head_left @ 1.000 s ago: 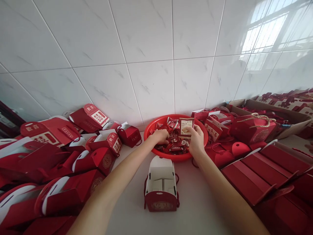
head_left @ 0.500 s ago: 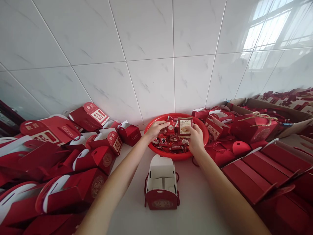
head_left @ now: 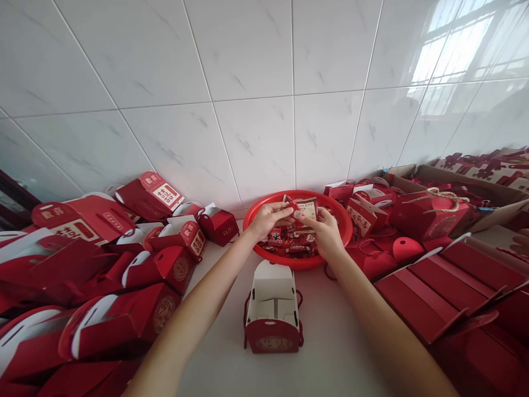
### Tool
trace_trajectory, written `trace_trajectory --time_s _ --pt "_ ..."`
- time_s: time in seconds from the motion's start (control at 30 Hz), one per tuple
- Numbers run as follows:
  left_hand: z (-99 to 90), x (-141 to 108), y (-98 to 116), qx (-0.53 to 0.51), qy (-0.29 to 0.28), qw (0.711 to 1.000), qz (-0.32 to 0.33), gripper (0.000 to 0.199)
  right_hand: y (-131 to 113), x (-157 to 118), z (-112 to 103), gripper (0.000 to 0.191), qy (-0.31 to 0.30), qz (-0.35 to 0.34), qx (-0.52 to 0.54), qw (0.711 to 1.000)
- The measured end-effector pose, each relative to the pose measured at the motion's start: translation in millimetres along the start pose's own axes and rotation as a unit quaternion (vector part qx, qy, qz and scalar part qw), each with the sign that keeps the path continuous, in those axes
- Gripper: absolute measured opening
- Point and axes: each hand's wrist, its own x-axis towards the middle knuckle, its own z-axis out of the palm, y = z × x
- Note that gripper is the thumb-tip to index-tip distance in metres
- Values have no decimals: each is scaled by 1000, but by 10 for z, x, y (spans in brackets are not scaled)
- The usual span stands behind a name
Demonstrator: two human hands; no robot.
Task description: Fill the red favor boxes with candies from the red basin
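Observation:
Over a red round basin (head_left: 264,255) filled with small wrapped sweets (head_left: 295,248), my two hands meet. My left hand (head_left: 268,218) pinches a small red packet (head_left: 298,213). Fingers of my right hand (head_left: 327,229) are closed on a cream-coloured packet (head_left: 309,207), which is partly covered by the red one, and its thumb reaches the red packet's edge. In front of the basin stands an open red box (head_left: 274,336) with a white inside and red cord handles, touched by neither hand.
Many red gift boxes (head_left: 95,220) crowd the left side. More red boxes (head_left: 438,286) and a cardboard carton (head_left: 491,212) fill the right. A white tiled wall (head_left: 256,138) rises behind. At the right edge, part of another person's hand (head_left: 521,242) shows.
My hands have come together. The red packet has moved right and now overlaps the cream packet, which has shifted slightly left. The other person's hand at the right edge has moved a little.

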Motion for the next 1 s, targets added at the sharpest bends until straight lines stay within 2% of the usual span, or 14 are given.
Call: trace_trajectory --time_s 0.07,0.13,0.2,0.27,0.37,0.4,0.53,0.63,0.73,0.83,0.93,1.0 --pt "-20 1 22 52 3 999 1 36 12 6 -8 49 -9 -3 -6 1000" --pt "-71 5 64 189 1 982 0 39 15 7 -5 48 2 -10 -6 1000" --pt "-150 10 115 358 -11 933 -11 39 10 3 5 47 28 -12 1 1000" --pt "-235 12 151 478 -34 877 -38 30 2 -2 18 46 46 -6 10 999" --pt "-310 2 145 571 -65 813 -90 6 -11 -8 29 46 49 0 16 999" --pt "-310 -2 130 602 -73 789 -104 5 -14 -9 29 45 47 -1 15 999" --pt "-207 5 65 689 -90 706 -140 11 -24 -16 23 44 37 -2 9 999" --pt "-100 39 51 719 -105 669 -157 21 -29 -16 23 43 41 1 7 999" --pt "-36 75 58 727 -120 654 -174 26 -24 -9 23 43 45 0 12 999" --pt "-47 96 72 716 -125 661 -185 28 -14 0 18 43 40 -4 13 999" --pt "-128 102 85 686 -111 694 -188 38 -7 6 15 42 40 -8 9 999" --pt "-200 98 89 650 -94 732 -185 48 -9 5 16 42 43 -7 9 999"
